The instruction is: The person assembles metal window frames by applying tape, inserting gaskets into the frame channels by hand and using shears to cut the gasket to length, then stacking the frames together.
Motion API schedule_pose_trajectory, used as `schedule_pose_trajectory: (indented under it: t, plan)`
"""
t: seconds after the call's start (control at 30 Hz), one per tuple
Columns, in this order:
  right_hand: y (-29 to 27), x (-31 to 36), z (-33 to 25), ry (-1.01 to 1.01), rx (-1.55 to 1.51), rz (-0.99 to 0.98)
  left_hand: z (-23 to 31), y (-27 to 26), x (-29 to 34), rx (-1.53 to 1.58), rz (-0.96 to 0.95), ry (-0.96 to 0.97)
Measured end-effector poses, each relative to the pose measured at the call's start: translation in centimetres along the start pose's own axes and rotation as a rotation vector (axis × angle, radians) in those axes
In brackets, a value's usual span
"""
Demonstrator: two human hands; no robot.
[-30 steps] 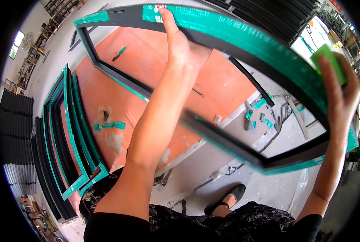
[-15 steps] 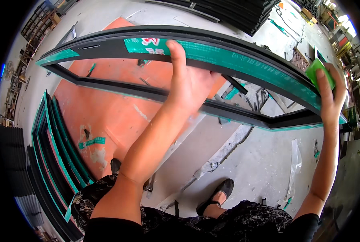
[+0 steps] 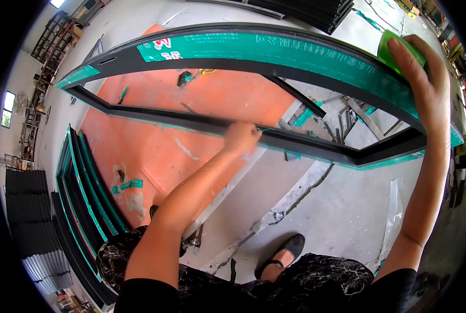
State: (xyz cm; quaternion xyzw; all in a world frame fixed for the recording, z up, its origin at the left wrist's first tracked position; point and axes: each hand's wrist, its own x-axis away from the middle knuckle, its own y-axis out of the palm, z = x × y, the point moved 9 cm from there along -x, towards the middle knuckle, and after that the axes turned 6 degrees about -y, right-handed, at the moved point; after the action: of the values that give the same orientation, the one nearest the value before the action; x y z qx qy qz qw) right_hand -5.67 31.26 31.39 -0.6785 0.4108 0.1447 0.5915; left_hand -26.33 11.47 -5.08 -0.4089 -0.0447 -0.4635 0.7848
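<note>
A long dark grey window or door frame [image 3: 342, 65] spans the view, its rails partly covered with teal protective film. My right hand [image 3: 426, 78] is at the far rail's right end, its fingers closed round a bright green block-like thing [image 3: 387, 49] pressed to the top edge; its exact kind is unclear. My left hand [image 3: 240, 138], slightly blurred, is closed at the middle of the lower rail and appears to grip it. The fingertips are partly hidden.
Several film-edged frames [image 3: 89, 188] lean together at the left. An orange board [image 3: 165, 151] covers part of the floor. Loose dark profiles [image 3: 298, 96] and teal film scraps [image 3: 128, 185] lie about. A stack of dark profiles [image 3: 316, 13] lies at the back.
My left hand has let go of the far rail and moved down to the lower rail. My right hand and the green thing have shifted up and slightly left. The frame has tilted a little.
</note>
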Motion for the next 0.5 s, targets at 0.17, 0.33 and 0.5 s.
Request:
schedule_pose_trajectory:
  t: [0.17, 0.33, 0.5]
  plan:
    - [1.7, 0.6, 4.4, 0.158, 0.09, -0.123, -3.1, 0.4, -1.5, -0.398, 0.526, -0.279]
    - [0.4, 1.2, 5.1, 0.077, 0.148, -0.006, -3.2, 1.2, -2.3, -0.319, 0.642, -0.334]
    - [1.7, 1.6, 4.3, 0.02, 0.074, 0.026, -8.0, -1.3, -3.6, -0.032, 0.562, -0.213]
